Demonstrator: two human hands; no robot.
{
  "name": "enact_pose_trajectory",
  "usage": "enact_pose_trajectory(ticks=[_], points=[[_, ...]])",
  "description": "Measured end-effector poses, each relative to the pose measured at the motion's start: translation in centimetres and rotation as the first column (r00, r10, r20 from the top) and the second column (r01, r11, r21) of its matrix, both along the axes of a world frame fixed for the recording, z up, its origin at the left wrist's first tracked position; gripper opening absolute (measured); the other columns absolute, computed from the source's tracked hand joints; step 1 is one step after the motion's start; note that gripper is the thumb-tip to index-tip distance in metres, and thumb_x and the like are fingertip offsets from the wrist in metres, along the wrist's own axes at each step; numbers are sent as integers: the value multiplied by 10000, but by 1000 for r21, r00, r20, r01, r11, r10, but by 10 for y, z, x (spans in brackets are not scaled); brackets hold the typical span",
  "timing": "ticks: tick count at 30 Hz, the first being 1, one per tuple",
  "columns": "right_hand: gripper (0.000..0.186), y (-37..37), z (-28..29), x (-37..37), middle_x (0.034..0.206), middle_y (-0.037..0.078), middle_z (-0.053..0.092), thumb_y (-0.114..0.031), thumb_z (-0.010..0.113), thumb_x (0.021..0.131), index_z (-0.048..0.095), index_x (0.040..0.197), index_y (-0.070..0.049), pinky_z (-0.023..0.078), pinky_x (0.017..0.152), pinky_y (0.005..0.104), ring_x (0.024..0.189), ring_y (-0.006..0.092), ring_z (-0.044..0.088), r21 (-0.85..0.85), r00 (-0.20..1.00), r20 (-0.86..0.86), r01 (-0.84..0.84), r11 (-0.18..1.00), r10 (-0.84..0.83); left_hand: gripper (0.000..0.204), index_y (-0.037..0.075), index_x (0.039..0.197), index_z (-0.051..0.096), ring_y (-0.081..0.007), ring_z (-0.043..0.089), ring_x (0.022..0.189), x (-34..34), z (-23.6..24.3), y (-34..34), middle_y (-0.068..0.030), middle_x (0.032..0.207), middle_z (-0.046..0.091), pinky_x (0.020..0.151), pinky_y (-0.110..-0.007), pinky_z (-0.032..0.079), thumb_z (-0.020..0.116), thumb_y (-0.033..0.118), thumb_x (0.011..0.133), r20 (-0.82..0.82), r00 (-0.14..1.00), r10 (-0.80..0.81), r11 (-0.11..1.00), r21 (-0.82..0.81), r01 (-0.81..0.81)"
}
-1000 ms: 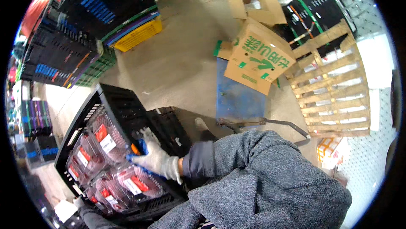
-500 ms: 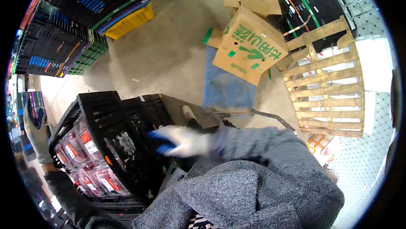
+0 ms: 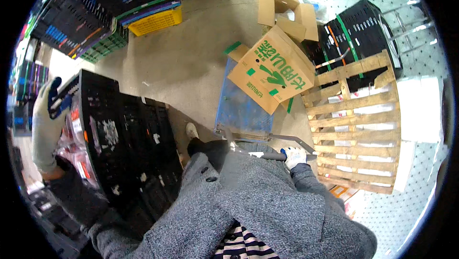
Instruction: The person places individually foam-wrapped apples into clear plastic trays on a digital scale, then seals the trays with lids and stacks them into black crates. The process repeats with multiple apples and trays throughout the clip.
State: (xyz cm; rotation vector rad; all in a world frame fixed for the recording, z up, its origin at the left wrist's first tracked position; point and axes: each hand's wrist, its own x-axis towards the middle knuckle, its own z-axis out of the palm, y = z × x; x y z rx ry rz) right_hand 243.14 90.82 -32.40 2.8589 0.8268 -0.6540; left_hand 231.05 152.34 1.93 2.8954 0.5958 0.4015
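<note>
My left hand [image 3: 45, 130], in a white glove with dark blue fingertips, is at the far left beside the upper edge of a black crate [image 3: 98, 111]. Its fingers are apart; whether they touch the rim I cannot tell. Inside the crate are clear plastic packs [image 3: 79, 156] with red contents and white labels. Lower right of centre, my right hand [image 3: 295, 157], gloved the same way, is closed around the dark metal handle [image 3: 267, 155] of a trolley. The trolley's blue platform [image 3: 246, 103] lies in front of me and carries a cardboard box [image 3: 275, 70] with green print.
An open cardboard box [image 3: 287, 13] stands beyond the printed one. To the right, a wooden pallet [image 3: 354, 132] leans over white packages, near black crates [image 3: 356, 37]. Stacked black crates [image 3: 71, 20] and a yellow crate [image 3: 155, 21] are at the upper left.
My right hand has gone from beside the black crate to the trolley handle on the right. My left hand has risen along the crate's edge. The view has shifted.
</note>
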Motion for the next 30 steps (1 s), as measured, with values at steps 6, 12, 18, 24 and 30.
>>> enact_pose_trajectory(ticks=[6, 12, 18, 24, 30], points=[[129, -33, -12, -2, 777, 37, 655, -222, 557, 751, 683, 732, -241, 443, 786, 410, 816, 261, 617, -5, 979, 189, 80, 997, -78, 585, -27, 1264, 496, -333, 524, 1163, -43, -49, -38, -227, 1212, 557, 987, -363, 411, 706, 19, 720, -77, 985, 153, 985, 96, -145], [234, -65, 16, 27, 1066, 13, 645, -228, 502, 819, 701, 941, -244, 284, 1060, 428, 1179, 267, 490, -260, 976, 90, 217, 941, -200, 921, -44, 1384, 301, -416, 555, 1050, -84, -121, -47, -273, 1218, 510, 891, -423, 460, 805, 217, 659, -183, 873, 451, 884, 227, -409], [265, -145, 16, 28, 1208, -11, 562, -343, 460, 877, 641, 1066, -306, 188, 1102, 516, 1254, 251, 414, -553, 960, 32, 250, 795, -280, 982, -2, 1448, 182, -361, 567, 1038, -72, -137, -64, -230, 1182, 537, 892, -406, 460, 783, 231, 706, -267, 650, 711, 698, 377, -609], [445, -267, -25, 72, 1406, 43, 452, -350, 442, 912, 509, 1330, -211, 194, 1094, 524, 1321, 260, 342, -631, 744, 432, 653, 419, -509, 941, 18, 1457, 174, -358, 568, 1016, -87, -150, -40, -225, 1096, 563, 873, -411, 462, 759, 153, 732, -294, 652, 698, 714, 351, -606], [304, -319, -46, 188, 1098, 147, 641, -239, 459, 904, 568, 1173, -150, 402, 960, 473, 1017, 338, 608, -98, 501, 401, 856, 508, -767, 924, 33, 1461, 172, -361, 560, 1011, -91, -134, -71, -241, 1055, 573, 891, -418, 452, 732, 259, 762, -277, 620, 734, 673, 412, -614]])
